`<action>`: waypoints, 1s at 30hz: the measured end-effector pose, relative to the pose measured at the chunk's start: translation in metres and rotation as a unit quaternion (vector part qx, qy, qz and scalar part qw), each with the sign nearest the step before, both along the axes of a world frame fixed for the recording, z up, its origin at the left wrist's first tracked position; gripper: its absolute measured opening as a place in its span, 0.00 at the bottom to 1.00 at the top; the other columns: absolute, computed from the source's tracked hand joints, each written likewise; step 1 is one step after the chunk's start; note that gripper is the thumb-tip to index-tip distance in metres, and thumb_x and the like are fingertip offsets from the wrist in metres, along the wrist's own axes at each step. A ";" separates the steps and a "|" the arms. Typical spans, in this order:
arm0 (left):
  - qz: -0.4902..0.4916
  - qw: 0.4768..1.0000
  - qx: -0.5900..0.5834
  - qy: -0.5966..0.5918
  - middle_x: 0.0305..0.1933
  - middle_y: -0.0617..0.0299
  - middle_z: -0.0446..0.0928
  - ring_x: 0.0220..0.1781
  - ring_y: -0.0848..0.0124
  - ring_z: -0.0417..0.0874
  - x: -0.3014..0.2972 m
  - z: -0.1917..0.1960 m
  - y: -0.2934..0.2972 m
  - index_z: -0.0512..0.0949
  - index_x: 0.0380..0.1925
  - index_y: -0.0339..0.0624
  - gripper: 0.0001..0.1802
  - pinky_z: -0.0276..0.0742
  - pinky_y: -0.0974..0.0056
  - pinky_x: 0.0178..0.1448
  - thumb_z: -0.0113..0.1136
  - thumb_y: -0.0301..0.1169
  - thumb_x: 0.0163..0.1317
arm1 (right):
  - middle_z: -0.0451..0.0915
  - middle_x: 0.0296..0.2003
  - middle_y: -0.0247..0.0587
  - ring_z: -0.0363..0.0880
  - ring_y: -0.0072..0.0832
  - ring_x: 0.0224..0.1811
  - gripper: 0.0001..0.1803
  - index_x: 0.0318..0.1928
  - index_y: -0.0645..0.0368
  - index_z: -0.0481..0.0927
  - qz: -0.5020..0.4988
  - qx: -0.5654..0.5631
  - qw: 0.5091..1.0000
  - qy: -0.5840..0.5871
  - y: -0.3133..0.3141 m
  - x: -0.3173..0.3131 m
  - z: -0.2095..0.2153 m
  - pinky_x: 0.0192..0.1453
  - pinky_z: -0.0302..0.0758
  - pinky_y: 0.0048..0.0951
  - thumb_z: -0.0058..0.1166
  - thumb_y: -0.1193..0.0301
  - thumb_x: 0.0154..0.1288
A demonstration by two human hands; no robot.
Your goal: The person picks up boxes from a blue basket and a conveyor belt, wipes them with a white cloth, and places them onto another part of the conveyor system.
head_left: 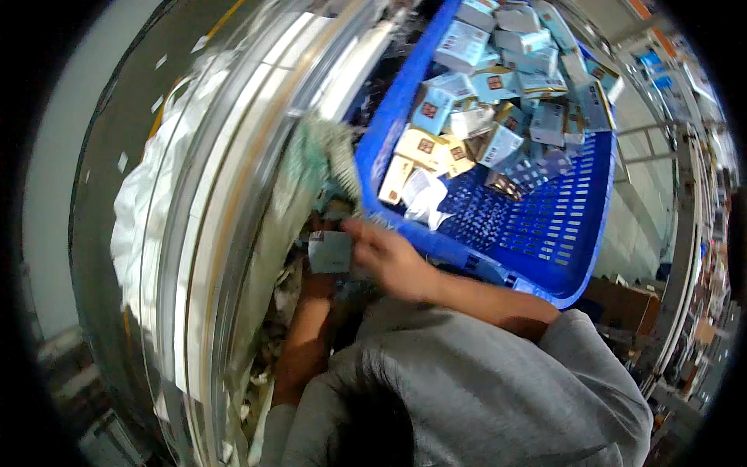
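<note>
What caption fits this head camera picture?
Two hands, right hand and left hand, hold a small pale packet beside a blue basket of boxes.

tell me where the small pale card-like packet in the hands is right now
In the head view the small pale packet sits just left of centre, pinched between the left hand and right hand, below the near-left corner of the blue perforated plastic crate.
</note>
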State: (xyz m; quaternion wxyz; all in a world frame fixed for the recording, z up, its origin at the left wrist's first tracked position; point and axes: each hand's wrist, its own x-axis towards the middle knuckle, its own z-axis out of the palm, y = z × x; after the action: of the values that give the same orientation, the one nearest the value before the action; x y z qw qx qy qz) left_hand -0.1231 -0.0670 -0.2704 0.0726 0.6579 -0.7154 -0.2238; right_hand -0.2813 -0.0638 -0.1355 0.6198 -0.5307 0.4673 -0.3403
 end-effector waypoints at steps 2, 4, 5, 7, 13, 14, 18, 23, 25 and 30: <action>0.006 0.999 0.035 -0.014 0.47 0.50 0.65 0.46 0.63 0.68 -0.002 -0.009 -0.006 0.61 0.49 0.35 0.29 0.64 0.62 0.48 0.55 0.38 0.49 | 0.71 0.43 0.48 0.71 0.34 0.45 0.17 0.47 0.63 0.68 0.227 -0.118 0.967 0.014 -0.006 -0.051 0.057 0.48 0.65 0.29 0.46 0.78 0.54; 0.007 0.998 0.060 -0.024 0.47 0.51 0.65 0.46 0.63 0.68 -0.010 -0.012 -0.019 0.61 0.49 0.35 0.29 0.64 0.62 0.48 0.55 0.38 0.49 | 0.76 0.26 0.43 0.74 0.26 0.33 0.09 0.36 0.65 0.74 0.049 0.058 0.997 -0.004 -0.008 -0.097 0.058 0.38 0.69 0.25 0.48 0.74 0.54; 0.011 0.997 0.071 -0.030 0.47 0.51 0.65 0.46 0.63 0.68 -0.012 -0.010 -0.021 0.62 0.49 0.35 0.28 0.64 0.62 0.48 0.55 0.38 0.49 | 0.76 0.27 0.41 0.73 0.22 0.33 0.09 0.35 0.66 0.73 -0.056 0.090 0.994 0.000 -0.012 -0.121 0.039 0.37 0.69 0.24 0.47 0.75 0.54; 0.017 0.995 0.090 -0.034 0.47 0.51 0.66 0.46 0.64 0.68 -0.017 -0.020 -0.026 0.62 0.48 0.35 0.28 0.64 0.62 0.48 0.55 0.38 0.49 | 0.75 0.29 0.42 0.72 0.23 0.33 0.09 0.36 0.67 0.71 -0.186 0.080 0.975 0.095 -0.031 -0.167 -0.016 0.39 0.70 0.24 0.47 0.76 0.54; 0.047 0.991 0.118 -0.034 0.46 0.52 0.66 0.45 0.65 0.68 -0.014 -0.028 -0.008 0.63 0.48 0.35 0.27 0.64 0.62 0.47 0.55 0.38 0.50 | 0.71 0.38 0.51 0.69 0.43 0.43 0.22 0.40 0.63 0.70 -0.064 -0.079 0.894 0.436 -0.113 -0.201 -0.137 0.48 0.66 0.33 0.56 0.65 0.43; 0.058 0.990 0.123 -0.032 0.46 0.52 0.66 0.45 0.65 0.68 -0.012 -0.027 -0.002 0.63 0.48 0.35 0.27 0.64 0.63 0.47 0.55 0.38 0.50 | 0.69 0.43 0.50 0.66 0.41 0.47 0.26 0.44 0.61 0.68 -0.006 -0.101 0.875 0.474 -0.135 -0.194 -0.150 0.50 0.63 0.33 0.56 0.63 0.43; 0.084 0.986 0.143 -0.021 0.46 0.52 0.67 0.45 0.66 0.68 -0.006 -0.022 0.001 0.64 0.47 0.34 0.26 0.64 0.63 0.47 0.54 0.38 0.51 | 0.62 0.46 0.47 0.61 0.42 0.51 0.45 0.57 0.54 0.52 0.101 -0.083 0.791 0.598 -0.178 -0.169 -0.205 0.52 0.59 0.44 0.59 0.58 0.38; 0.122 0.980 0.156 0.012 0.45 0.53 0.67 0.45 0.66 0.69 0.003 -0.007 0.018 0.65 0.46 0.34 0.25 0.64 0.63 0.47 0.54 0.38 0.51 | 0.62 0.46 0.47 0.63 0.43 0.47 0.51 0.60 0.51 0.45 0.126 -0.006 0.792 0.598 -0.180 -0.158 -0.185 0.49 0.61 0.46 0.60 0.57 0.35; 0.132 0.979 0.154 0.033 0.45 0.53 0.67 0.44 0.67 0.69 0.008 0.008 0.021 0.65 0.46 0.34 0.25 0.64 0.63 0.47 0.54 0.38 0.51 | 0.63 0.46 0.49 0.63 0.42 0.48 0.50 0.59 0.54 0.45 0.113 -0.016 0.879 0.463 -0.170 -0.178 -0.150 0.51 0.62 0.40 0.60 0.57 0.36; 0.171 0.958 0.148 0.177 0.45 0.54 0.68 0.44 0.68 0.69 0.015 0.056 0.004 0.66 0.46 0.34 0.24 0.64 0.63 0.46 0.54 0.38 0.52 | 0.65 0.48 0.49 0.65 0.34 0.49 0.52 0.57 0.66 0.50 0.084 0.140 0.981 -0.105 -0.092 -0.202 -0.008 0.52 0.61 0.27 0.61 0.56 0.31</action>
State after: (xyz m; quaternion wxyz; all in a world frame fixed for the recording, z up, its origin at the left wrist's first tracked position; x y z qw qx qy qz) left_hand -0.1085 -0.0626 -0.2145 0.1369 0.7237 -0.5269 -0.4241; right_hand -0.4828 -0.1555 -0.1437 0.7602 -0.4372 0.3961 -0.2722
